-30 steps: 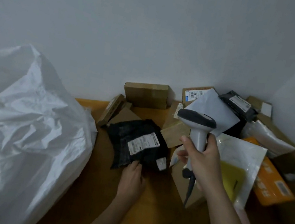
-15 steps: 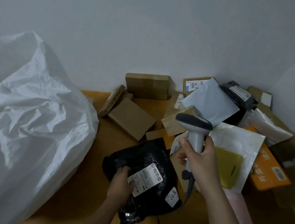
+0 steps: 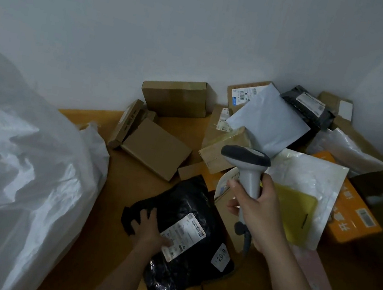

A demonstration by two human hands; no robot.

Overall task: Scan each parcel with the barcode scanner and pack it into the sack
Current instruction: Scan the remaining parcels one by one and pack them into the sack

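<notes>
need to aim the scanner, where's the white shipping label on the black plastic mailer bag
In the head view, low and centre: the white shipping label faces up on the black plastic mailer bag, just right of the left hand, below the grey barcode scanner.

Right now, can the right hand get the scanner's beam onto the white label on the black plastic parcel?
Probably yes. The right hand holds the grey barcode scanner above and beside the black plastic parcel, whose white shipping label faces up. The left hand covers only its near corner.
</notes>
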